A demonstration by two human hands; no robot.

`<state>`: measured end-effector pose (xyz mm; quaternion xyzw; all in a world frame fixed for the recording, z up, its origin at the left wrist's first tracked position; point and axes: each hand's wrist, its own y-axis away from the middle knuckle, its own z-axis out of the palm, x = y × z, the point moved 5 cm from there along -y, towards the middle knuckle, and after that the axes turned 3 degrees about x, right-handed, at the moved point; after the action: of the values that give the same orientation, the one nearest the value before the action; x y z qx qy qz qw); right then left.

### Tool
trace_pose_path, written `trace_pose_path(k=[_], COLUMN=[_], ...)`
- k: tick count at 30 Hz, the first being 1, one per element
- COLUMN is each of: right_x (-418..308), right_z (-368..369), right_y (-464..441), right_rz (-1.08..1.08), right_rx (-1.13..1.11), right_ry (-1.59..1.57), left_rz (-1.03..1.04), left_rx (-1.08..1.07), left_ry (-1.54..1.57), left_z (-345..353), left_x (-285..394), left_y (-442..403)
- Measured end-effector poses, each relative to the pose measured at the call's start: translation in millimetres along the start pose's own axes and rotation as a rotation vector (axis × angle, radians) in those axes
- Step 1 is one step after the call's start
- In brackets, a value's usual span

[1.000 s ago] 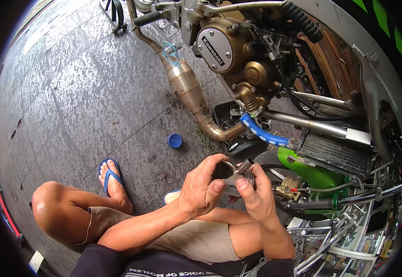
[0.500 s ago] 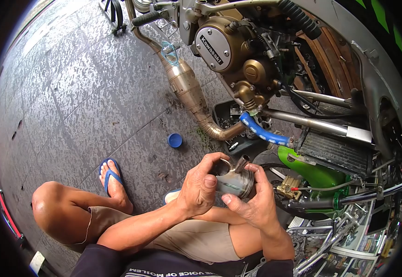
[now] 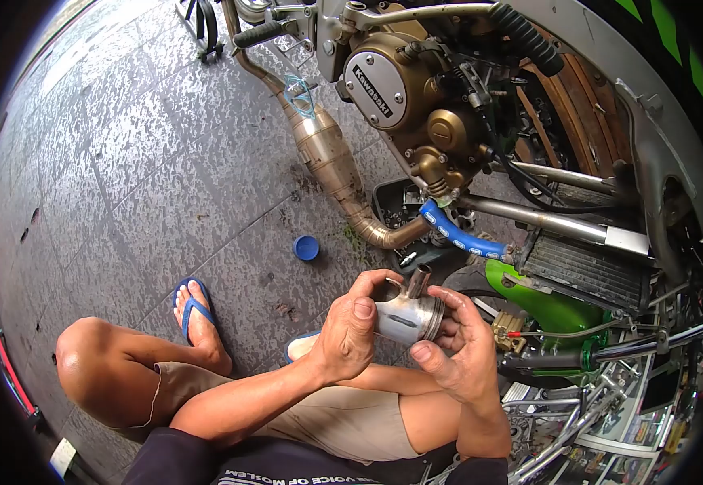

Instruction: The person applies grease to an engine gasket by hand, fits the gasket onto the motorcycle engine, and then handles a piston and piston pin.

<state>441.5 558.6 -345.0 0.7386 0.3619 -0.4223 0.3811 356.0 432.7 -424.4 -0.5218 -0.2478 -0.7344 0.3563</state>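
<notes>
A grey metal piston (image 3: 404, 322) lies sideways between my two hands, with a dark mark on its skirt and ring grooves at its right end. A short metal pin (image 3: 418, 280) sticks up out of its side. My left hand (image 3: 347, 333) is closed on the skirt end, its thumb on the near side and its index finger over the top. Around the ringed crown end curls my right hand (image 3: 460, 352). Its fingertips touch the crown, and its thumb lies just below the piston's edge.
Ahead stands a motorcycle engine (image 3: 440, 129) with a bronze exhaust pipe (image 3: 327, 153) and a blue hose (image 3: 465, 234). A black tray (image 3: 380, 198) sits under it. On the tiles lies a blue cap (image 3: 306, 248). A radiator (image 3: 586, 271) and a tool rack (image 3: 610, 436) are at right.
The piston has turned slightly, so its skirt mark now faces up more clearly. My right hand has loosened and slid a little to the right; my left hand keeps its hold.
</notes>
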Motion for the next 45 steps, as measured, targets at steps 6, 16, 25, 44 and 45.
trace_pose_path(k=[6, 16, 25, 44, 45], right_x=[1.7, -18.8, -28.5, -25.7, -26.8], right_z=[-1.4, 2.6, -6.4, -14.7, -14.6], right_y=[1.3, 0.7, 1.3, 6.4, 6.9], right_rz=[0.009, -0.352, -0.385, -0.517, -0.537], right_rx=[0.033, -0.047, -0.034, -0.028, -0.038], right_ry=[-0.051, 0.304, 0.32, 0.357, 0.379], left_rz=[0.003, -0.387, -0.115, 0.091, 0.092], left_rx=[0.017, -0.2, -0.205, -0.328, -0.329], left_ry=[0.033, 0.659, 0.619, 0.37, 0.371], left_z=[3.9, 14.2, 6.6, 13.6, 13.2], left_x=[-7.0, -18.6, -1.2, 20.6, 21.0], left_y=[-0.8, -4.6, -3.5, 0.6, 0.6])
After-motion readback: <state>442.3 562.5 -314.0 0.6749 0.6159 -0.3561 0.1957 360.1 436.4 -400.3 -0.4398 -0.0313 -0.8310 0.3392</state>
